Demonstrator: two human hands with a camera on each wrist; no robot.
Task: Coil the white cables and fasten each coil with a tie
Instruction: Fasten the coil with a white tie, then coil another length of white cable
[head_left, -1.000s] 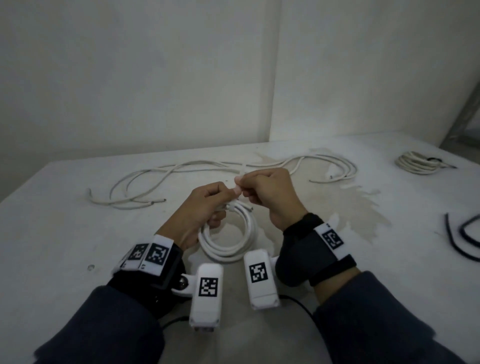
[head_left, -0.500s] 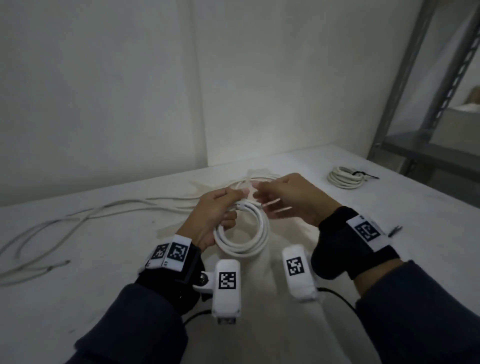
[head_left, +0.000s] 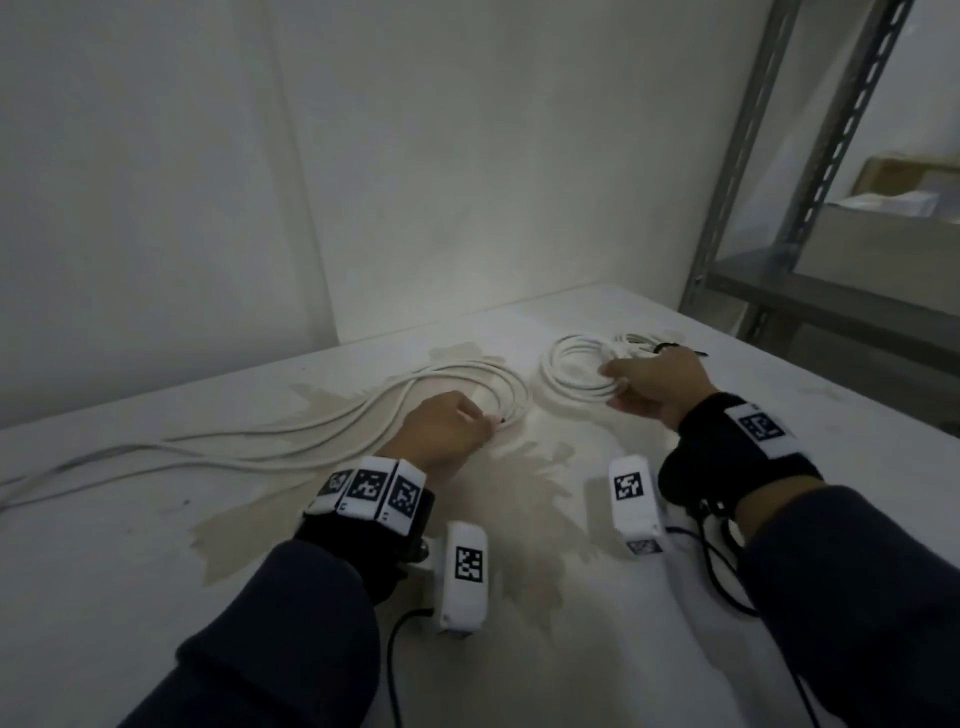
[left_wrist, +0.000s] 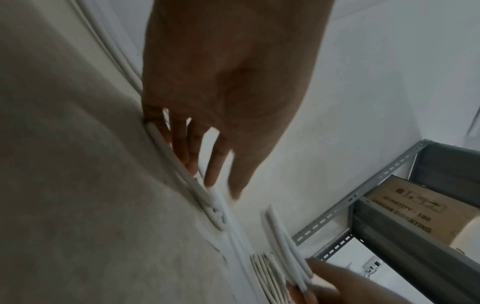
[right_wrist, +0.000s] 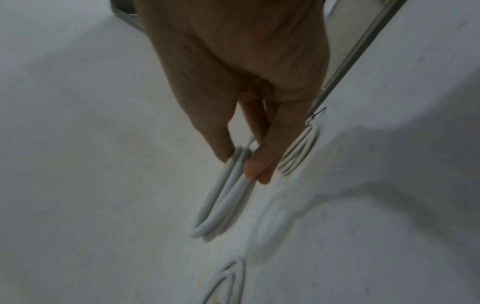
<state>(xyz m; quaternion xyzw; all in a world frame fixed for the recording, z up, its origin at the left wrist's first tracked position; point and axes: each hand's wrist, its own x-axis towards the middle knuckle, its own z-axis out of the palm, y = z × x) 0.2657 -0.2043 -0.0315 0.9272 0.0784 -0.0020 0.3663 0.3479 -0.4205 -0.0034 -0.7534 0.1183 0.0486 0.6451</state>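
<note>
My right hand (head_left: 618, 387) pinches a white cable coil (head_left: 576, 395) between thumb and fingers and holds it low over the table, just left of another coil (head_left: 636, 343) bound with a black tie (head_left: 670, 347). In the right wrist view the held coil (right_wrist: 226, 195) hangs from my fingertips (right_wrist: 257, 164), with the tied coil (right_wrist: 298, 152) lying beside it. My left hand (head_left: 447, 431) reaches down to the loose white cables (head_left: 483, 370). Its fingers (left_wrist: 210, 176) are straight and touch a cable end (left_wrist: 166, 148) on the table.
The white table (head_left: 156, 519) has a brownish stained patch in its middle, and a plain wall stands close behind. A grey metal shelf rack (head_left: 769, 208) holding a cardboard box (head_left: 909, 176) stands past the table's right end. The loose cables trail off to the left.
My left hand let go of the coil and dropped to the loose cables. My right hand carried the coil right and down beside the tied coil. The view swung right.
</note>
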